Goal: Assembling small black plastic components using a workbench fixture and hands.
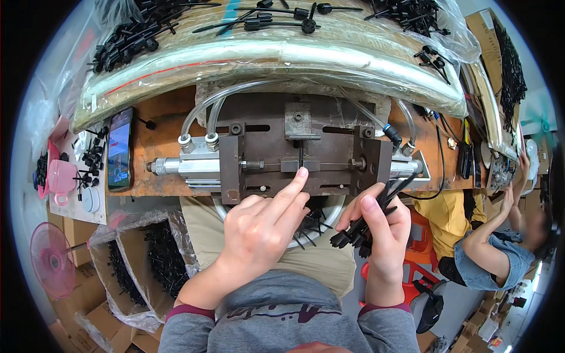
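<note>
My left hand (259, 229) reaches over the front of a dark metal fixture (268, 126). Its index finger is stretched out, the tip at a thin black plastic piece (301, 154) standing in the small centre block (291, 166); whether it presses on it I cannot tell. Nothing shows in that hand. My right hand (385, 229) is closed around a bunch of black plastic pieces (359, 232) with thin stems and thicker ends, just off the fixture's right front corner. Below the fixture, partly behind my left hand, a white-rimmed bowl (335, 215) holds more such pieces.
Silver air cylinders (197, 165) with clear hoses flank the fixture. Behind it, a plastic-wrapped ledge (271, 56) carries loose black pieces. A phone (120, 150) and a pink cup (62, 176) are at left, beside a pink fan (53, 259). Another person (494, 253) works at right.
</note>
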`<state>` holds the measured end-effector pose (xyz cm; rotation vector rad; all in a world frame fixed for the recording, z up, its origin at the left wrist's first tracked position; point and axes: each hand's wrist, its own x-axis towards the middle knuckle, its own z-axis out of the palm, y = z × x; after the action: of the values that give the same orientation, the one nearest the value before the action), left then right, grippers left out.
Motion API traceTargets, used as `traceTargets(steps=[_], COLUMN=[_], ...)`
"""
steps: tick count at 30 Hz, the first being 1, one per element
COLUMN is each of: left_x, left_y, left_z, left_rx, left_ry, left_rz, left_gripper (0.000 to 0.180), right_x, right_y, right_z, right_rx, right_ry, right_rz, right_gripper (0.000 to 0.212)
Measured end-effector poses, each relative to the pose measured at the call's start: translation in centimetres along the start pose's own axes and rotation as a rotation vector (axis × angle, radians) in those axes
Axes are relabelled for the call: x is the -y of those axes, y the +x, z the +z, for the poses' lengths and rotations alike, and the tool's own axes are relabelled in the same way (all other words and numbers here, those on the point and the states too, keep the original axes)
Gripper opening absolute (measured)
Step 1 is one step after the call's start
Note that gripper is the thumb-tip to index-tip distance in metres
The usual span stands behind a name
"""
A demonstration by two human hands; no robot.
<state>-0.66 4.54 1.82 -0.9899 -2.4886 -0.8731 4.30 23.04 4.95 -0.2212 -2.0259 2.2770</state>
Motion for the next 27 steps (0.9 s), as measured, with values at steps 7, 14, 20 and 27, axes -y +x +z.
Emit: traceTargets(steps=[7, 14, 20, 27], left_x=[-0.2, -1.3, -1.0, -0.9], left_y=[-0.9, -2.3, -1.6, -1.4], left_z=[1.0, -1.7, -3.6, -3.1], left_rx=[-0.091, -0.041, 0.187, 0.032], left_ry=[-0.275, -1.397, -0.943, -0.653], left_rz=[-0.102, -0.627, -0.342, -0.098], left_gripper=[0.024, 0.047, 0.038, 0.032], right_x=[-0.5, -1.1, -1.1, -1.2], right_y=[-0.3, -0.4, -0.3, -0.3], right_z=[0.4, 0.8, 1.9, 1.8], right_rx=[-0.030, 0.019, 0.108, 0.151], right_ry=[-0.020, 0.058, 0.158, 0.183], right_rz=[-0.031, 0.024, 0.095, 0.158], right_gripper=[0.017, 0.016, 0.014, 0.019])
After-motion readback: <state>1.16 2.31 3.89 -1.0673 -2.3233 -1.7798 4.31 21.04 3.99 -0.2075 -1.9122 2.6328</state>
